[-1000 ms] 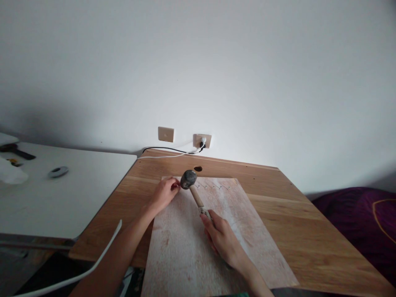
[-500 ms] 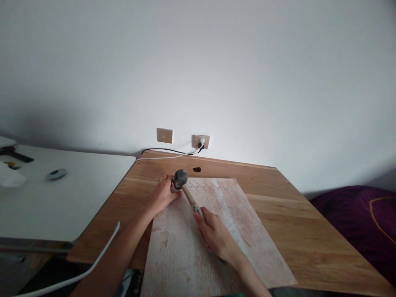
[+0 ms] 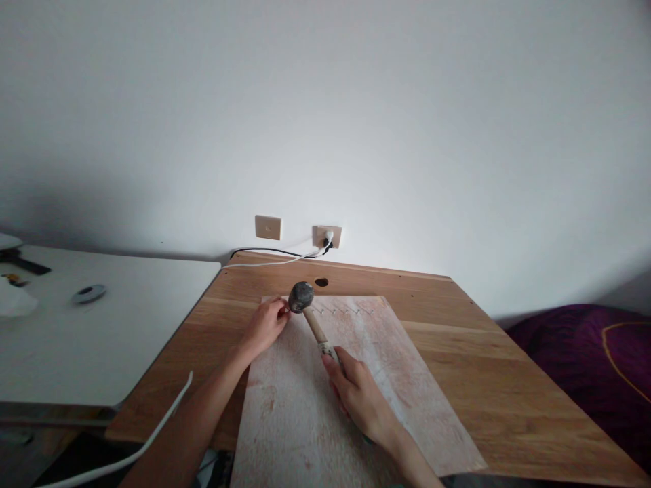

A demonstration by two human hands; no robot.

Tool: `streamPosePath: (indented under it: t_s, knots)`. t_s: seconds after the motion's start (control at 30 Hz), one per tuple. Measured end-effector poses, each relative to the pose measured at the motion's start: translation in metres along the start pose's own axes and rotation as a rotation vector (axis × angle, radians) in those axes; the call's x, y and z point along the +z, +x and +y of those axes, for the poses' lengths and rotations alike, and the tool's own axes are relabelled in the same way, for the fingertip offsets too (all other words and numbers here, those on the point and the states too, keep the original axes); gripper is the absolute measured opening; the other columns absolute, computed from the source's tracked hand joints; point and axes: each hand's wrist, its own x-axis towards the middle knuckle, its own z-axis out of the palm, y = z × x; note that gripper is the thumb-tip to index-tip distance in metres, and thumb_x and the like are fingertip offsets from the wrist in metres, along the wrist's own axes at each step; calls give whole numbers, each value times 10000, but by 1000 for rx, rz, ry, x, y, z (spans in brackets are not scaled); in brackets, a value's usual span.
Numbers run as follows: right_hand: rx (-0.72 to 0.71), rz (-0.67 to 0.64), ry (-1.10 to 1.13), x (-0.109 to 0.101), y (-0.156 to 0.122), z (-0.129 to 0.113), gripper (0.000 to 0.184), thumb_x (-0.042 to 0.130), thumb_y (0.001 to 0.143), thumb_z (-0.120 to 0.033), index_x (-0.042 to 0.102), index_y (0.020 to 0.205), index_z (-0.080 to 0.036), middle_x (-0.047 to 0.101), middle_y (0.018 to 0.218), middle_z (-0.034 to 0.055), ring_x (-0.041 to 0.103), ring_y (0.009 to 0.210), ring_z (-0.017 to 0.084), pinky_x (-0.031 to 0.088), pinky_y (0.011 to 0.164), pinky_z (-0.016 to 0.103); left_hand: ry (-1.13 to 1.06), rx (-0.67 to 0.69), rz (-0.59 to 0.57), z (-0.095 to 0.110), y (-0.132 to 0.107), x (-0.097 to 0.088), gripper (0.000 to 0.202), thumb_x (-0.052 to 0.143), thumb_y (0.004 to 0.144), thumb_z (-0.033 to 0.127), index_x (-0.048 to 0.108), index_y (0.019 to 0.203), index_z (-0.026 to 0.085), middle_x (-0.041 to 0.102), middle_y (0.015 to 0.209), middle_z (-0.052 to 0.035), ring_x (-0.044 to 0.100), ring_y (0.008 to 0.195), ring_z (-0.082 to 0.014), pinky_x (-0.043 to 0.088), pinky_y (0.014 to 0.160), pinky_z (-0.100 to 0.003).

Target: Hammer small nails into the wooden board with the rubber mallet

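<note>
My right hand (image 3: pixel 359 390) grips the wooden handle of a mallet (image 3: pixel 316 327). Its dark, rounded head (image 3: pixel 301 297) hangs over the far left part of a pale, reddish-stained wooden board (image 3: pixel 305 407). Just left of the mallet head, my left hand (image 3: pixel 267 325) has thumb and fingertips pinched together at the board's far left corner. Whatever is in that pinch is too small to make out. A row of thin nails (image 3: pixel 346 312) stands along the board's far edge, right of the mallet head, which hides part of that area.
The board lies on a brown wooden table (image 3: pixel 458 359) with a cable hole (image 3: pixel 321 282). Cords run to a wall socket (image 3: pixel 327 236). On a white table (image 3: pixel 66 352) at left lies a grey oval object (image 3: pixel 89 293). A white curved strip (image 3: pixel 163 427) crosses near my left forearm.
The mallet head has shifted slightly right, away from my left fingers. My left hand has pulled back slightly from beneath it. The view has tilted a little.
</note>
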Motion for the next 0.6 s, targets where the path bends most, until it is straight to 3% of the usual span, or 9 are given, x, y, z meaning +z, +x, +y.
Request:
streamPosePath:
  t_s: [0.13, 0.2, 0.33, 0.47, 0.53, 0.6]
  knots:
    - [-53, 21, -12, -2, 1, -8, 416, 391, 1031, -602, 529, 904, -231, 462, 560, -70, 416, 449, 108, 290, 440, 234, -32, 24, -7, -3, -2, 2, 105, 584, 914, 176, 664, 846, 185, 643, 833, -35, 616, 794, -195, 463, 748, -303]
    - [-70, 12, -20, -3, 5, -11, 389, 394, 1037, -572, 517, 886, -236, 454, 549, -74, 412, 438, 105, 288, 437, 232, -11, -16, 39, -4, -3, 4, 83, 677, 868, 253, 655, 923, 196, 625, 877, -29, 616, 842, -214, 488, 779, -326]
    - [-23, -63, -43, -6, 15, -11, 339, 419, 1032, -487, 448, 799, -241, 463, 529, -74, 438, 396, 94, 290, 394, 212, -33, -66, 124, -4, -6, 7, 606, 859, 702, 334, 577, 1227, 225, 588, 1105, -54, 615, 1039, -268, 518, 908, -388]
    - [30, -87, 128, -5, 13, -10, 347, 523, 963, -543, 477, 832, -225, 513, 602, -67, 425, 367, 66, 324, 338, 188, -44, -67, 96, -4, -7, 8, 762, 869, 722, 386, 491, 1371, 259, 554, 1200, -68, 609, 1092, -274, 515, 965, -422]
    - [39, -51, 258, -5, 5, -9, 387, 578, 917, -588, 525, 931, -205, 542, 646, -65, 402, 351, 48, 346, 323, 184, -39, -72, 82, -5, -8, 8, 763, 847, 757, 414, 466, 1402, 273, 556, 1217, -67, 616, 1075, -265, 520, 959, -425]
    - [33, 62, 377, -6, -7, -5, 546, 615, 885, -625, 505, 1221, -208, 576, 692, -70, 411, 339, 49, 363, 309, 181, -32, -60, 81, -5, -9, 7, 724, 812, 802, 414, 454, 1417, 283, 569, 1207, -63, 620, 1058, -253, 521, 955, -418]
